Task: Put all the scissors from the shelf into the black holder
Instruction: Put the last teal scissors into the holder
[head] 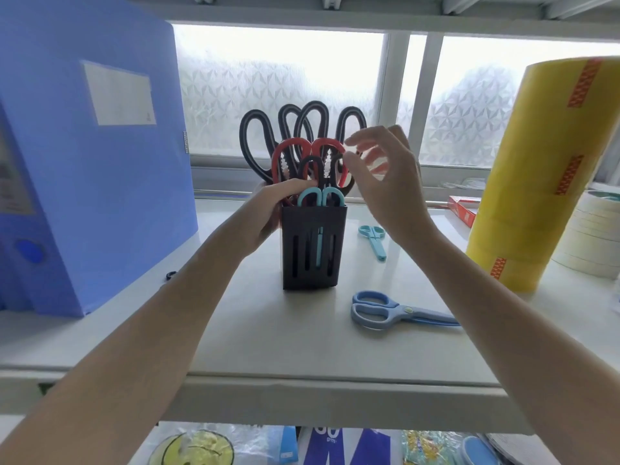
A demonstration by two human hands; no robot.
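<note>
Two scissors, the small teal pair (373, 241) and the blue pair (399, 311), wait on the shelf (302, 347); your left hand (268, 213) grips the black holder (313, 246), your right hand (385, 182) hovers, fingers spread.

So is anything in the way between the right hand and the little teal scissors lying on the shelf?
Nothing visible blocks it. The right hand is up by the red scissor handles in the black holder, and the small teal scissors lie in the open on the shelf just below and right of the holder, with bare shelf around them.
</note>
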